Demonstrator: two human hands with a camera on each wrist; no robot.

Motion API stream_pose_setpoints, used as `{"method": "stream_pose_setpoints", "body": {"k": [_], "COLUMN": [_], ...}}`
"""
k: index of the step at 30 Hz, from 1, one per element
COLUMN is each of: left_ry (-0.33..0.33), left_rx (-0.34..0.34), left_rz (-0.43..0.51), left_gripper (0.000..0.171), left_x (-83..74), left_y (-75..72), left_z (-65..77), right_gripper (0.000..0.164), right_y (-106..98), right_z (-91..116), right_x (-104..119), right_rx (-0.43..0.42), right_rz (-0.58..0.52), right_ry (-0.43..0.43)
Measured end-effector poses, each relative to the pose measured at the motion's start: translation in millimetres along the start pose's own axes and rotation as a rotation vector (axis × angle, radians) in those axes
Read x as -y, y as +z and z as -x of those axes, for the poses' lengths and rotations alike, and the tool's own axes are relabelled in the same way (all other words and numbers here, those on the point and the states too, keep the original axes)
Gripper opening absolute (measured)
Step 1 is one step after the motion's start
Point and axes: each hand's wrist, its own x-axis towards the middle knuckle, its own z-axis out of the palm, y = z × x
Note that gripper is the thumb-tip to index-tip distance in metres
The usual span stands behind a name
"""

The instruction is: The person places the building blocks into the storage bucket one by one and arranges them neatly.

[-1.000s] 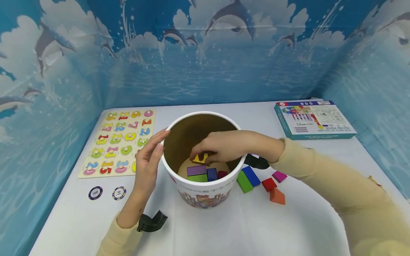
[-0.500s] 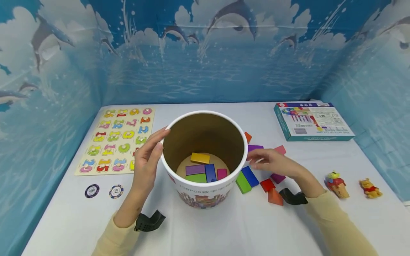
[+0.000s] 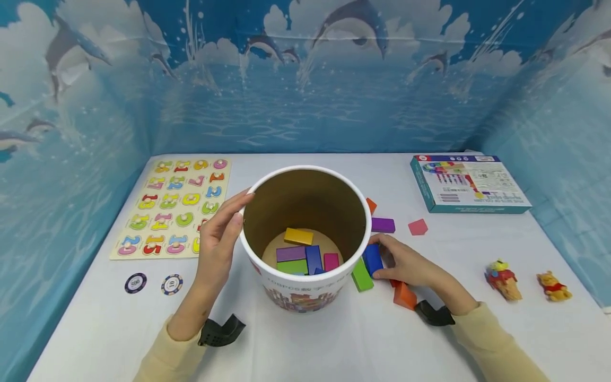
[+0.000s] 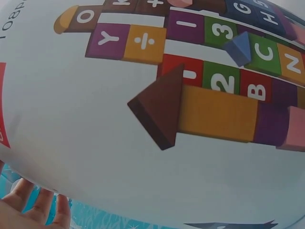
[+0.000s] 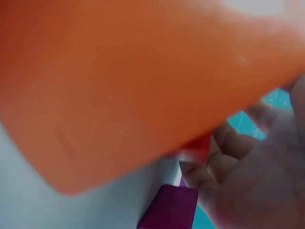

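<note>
A tall white bucket (image 3: 305,284) stands mid-table, with yellow (image 3: 298,236), purple (image 3: 290,253), green (image 3: 292,266) and several other blocks on its floor. My left hand (image 3: 219,244) rests along its left side, fingertips and thumb at the rim. Just right of the bucket, my right hand (image 3: 406,262) pinches a blue block (image 3: 373,259) between thumb and fingers. A green block (image 3: 363,275) lies beside it. Under and near the right wrist are an orange block (image 3: 404,296) and a partly covered red one; the orange block (image 5: 133,90) fills much of the right wrist view.
A purple block (image 3: 383,225), a pink block (image 3: 418,227) and an orange block (image 3: 371,206) lie behind the right hand. Two small figurines (image 3: 504,280) are farther right. A flat box (image 3: 470,184) sits back right, a number puzzle board (image 3: 167,209) and two round chips (image 3: 172,284) left.
My right hand has let go of the yellow block inside the bucket, come out to the right and taken hold of the blue block. The left hand stays at the rim.
</note>
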Motion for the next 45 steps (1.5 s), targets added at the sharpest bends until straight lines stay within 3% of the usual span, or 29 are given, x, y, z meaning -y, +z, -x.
{"method": "stream_pose_setpoints", "body": {"k": [4, 8, 12, 14, 18, 21, 27, 34, 40, 43, 45], "left_ry": [0.005, -0.011, -0.013, -0.011, -0.006, -0.006, -0.013, -0.016, -0.008, -0.003, -0.004], "left_rx": [-0.009, -0.009, -0.002, -0.006, -0.007, -0.002, -0.004, -0.003, -0.007, -0.012, -0.013], "left_rz": [-0.002, 0.006, 0.002, 0.000, 0.001, 0.009, 0.009, 0.001, -0.019, -0.027, -0.031], "left_gripper": [0.034, 0.034, 0.034, 0.034, 0.034, 0.034, 0.034, 0.034, 0.034, 0.034, 0.034], "left_x": [-0.3, 0.2, 1.5, 1.6, 1.5, 1.4, 1.0, 0.9, 0.7, 0.6, 0.9], "left_y": [-0.3, 0.5, 1.1, 0.9, 0.6, 1.1, 2.0, 2.4, 2.4, 2.3, 2.3], "left_z": [-1.9, -1.3, -0.8, -0.6, -0.8, -0.9, 0.6, 0.8, 0.9, 0.8, 0.9], "right_gripper": [0.053, 0.041, 0.038, 0.037, 0.037, 0.035, 0.036, 0.030, 0.030, 0.030, 0.031], "right_y": [-5.7, -27.7, -66.8, -85.8, -107.8, -105.7, -78.1, -57.1, -49.3, -46.6, -45.3], "right_z": [-7.1, -7.7, -1.9, -1.2, -9.1, -24.5, -61.4, -78.4, -80.8, -81.6, -81.1], "right_x": [-2.2, 5.9, 46.0, 73.6, 127.1, 159.1, 198.0, 208.1, 211.4, 213.0, 213.1], "right_rx": [-0.091, -0.145, -0.235, -0.245, -0.155, -0.025, 0.319, 0.624, 0.739, 0.753, 0.710], "right_rz": [-0.071, -0.248, -0.393, -0.497, -0.686, -0.730, -0.602, -0.309, -0.013, 0.118, 0.190], "right_ry": [0.011, 0.047, 0.044, -0.032, -0.177, -0.201, -0.195, -0.240, -0.225, -0.209, -0.223]}}
